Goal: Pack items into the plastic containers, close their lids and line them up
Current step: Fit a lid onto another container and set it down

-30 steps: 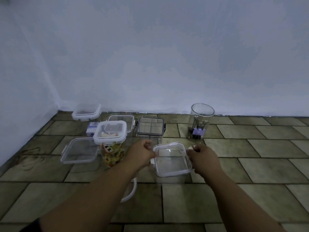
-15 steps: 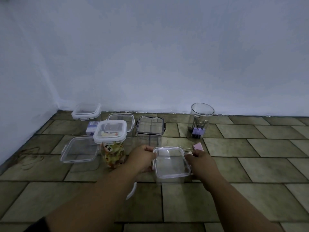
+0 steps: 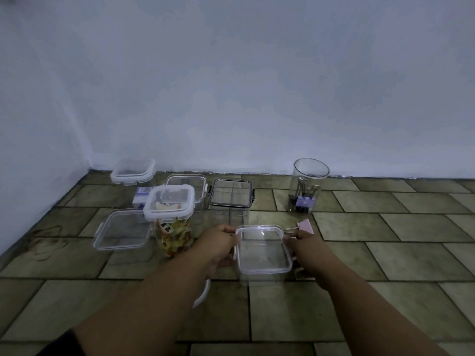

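Gripping a clear lidded box (image 3: 262,250) low at centre on the tiled floor (image 3: 385,265): left hand (image 3: 218,249) curled round its left edge, right hand (image 3: 307,253) curled round its right edge, lid sitting on top; pink clip (image 3: 305,226) at 1 o'clock, just beside the right fingertips; round cup (image 3: 308,186) holding clips farther out at 1 o'clock, well apart; dark-rimmed box (image 3: 230,194) at 11 o'clock, near; snack box (image 3: 171,214), lid on, at 9 o'clock beside the left wrist; flat clear box (image 3: 123,229) left of it; two more boxes and a small carton (image 3: 140,199) behind; white lid rim (image 3: 203,294) half hidden under the left forearm.
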